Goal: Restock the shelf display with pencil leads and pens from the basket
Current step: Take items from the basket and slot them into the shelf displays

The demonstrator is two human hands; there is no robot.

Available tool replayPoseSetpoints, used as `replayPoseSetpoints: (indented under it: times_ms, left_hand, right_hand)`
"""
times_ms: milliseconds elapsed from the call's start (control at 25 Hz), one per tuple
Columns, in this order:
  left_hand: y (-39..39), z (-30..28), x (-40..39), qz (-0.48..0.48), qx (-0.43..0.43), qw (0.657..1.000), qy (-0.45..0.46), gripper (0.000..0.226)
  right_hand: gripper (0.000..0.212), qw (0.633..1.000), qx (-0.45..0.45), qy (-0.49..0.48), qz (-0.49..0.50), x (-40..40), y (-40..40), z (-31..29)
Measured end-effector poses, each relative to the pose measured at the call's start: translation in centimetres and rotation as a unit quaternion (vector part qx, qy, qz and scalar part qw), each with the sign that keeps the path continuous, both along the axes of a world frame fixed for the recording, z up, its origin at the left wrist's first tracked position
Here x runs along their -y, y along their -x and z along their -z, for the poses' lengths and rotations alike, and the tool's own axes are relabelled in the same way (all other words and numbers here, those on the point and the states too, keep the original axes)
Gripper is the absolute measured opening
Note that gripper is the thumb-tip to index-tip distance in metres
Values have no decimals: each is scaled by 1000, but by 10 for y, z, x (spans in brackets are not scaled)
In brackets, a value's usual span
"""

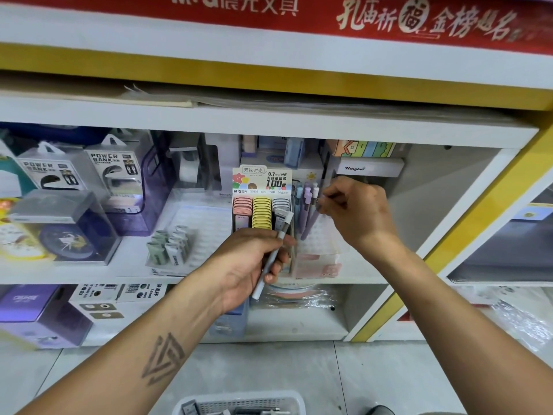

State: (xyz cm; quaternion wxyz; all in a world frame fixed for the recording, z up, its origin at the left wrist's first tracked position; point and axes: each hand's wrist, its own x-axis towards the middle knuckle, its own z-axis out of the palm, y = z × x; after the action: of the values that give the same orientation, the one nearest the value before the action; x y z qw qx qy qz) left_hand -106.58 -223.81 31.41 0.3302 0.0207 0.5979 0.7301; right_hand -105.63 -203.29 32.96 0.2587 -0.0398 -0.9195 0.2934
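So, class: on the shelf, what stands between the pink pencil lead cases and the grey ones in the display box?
The head view shows a column of yellow pencil lead cases between the pink cases and grey cases.

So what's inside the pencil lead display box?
The pencil lead display box holds rows of pink, yellow and grey lead cases. The left hand covers its lower front, hiding anything there.

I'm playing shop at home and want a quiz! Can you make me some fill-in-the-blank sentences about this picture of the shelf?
1. The left hand holds a grey ____.
2. The middle column of lead cases in the display box is coloured ____.
3. The right hand pinches a pen of ____ colour.
4. The white basket sits down on the ____.

Missing words: pen; yellow; purple; floor
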Motion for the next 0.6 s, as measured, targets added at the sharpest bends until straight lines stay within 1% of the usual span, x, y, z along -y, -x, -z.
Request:
replayPoseSetpoints:
  times_ms: [80,120,200,280,320,360,400,440,480,520,560,600]
  left_hand:
    - [1,0,0,-1,0,1000,-3,22]
    - [1,1,1,-2,0,1000,-5,22]
    - [2,1,1,2,-4,1000,-7,21]
    - [1,2,1,9,-16,1000,-4,21]
    - [0,3,0,13,-21,1000,-4,20]
    - [0,3,-1,17,-26,1000,-6,20]
    - [-1,3,-2,19,-30,999,-10,19]
    - [-1,4,-3,21,-34,999,-16,19]
    - [-1,4,-4,22,-39,999,-22,18]
    - [-2,3,-5,25,-45,998,-27,18]
    - [-2,3,-7,28,-51,998,-33,18]
    - [-3,4,-8,31,-56,997,-39,17]
  right_hand:
    - [9,1000,6,4,25,-2,1,1]
    - [9,1000,14,-1,19,-1,0,1]
    - [10,999,31,-41,-14,2,-1,2]
    - [17,991,59,-111,-37,5,-1,2]
    - [22,989,71,-129,-34,6,-2,2]
    - [25,990,75,-117,-28,7,-3,1]
    - [26,995,79,-57,-31,8,-4,-1]
    - [23,993,89,52,-53,9,-6,-4]
    - [17,974,104,177,-92,10,-9,-8]
    - [13,947,121,270,-128,13,-12,-12]
    - [12,927,136,314,-156,14,-15,-14]
    - [14,917,144,330,-173,15,-17,-15]
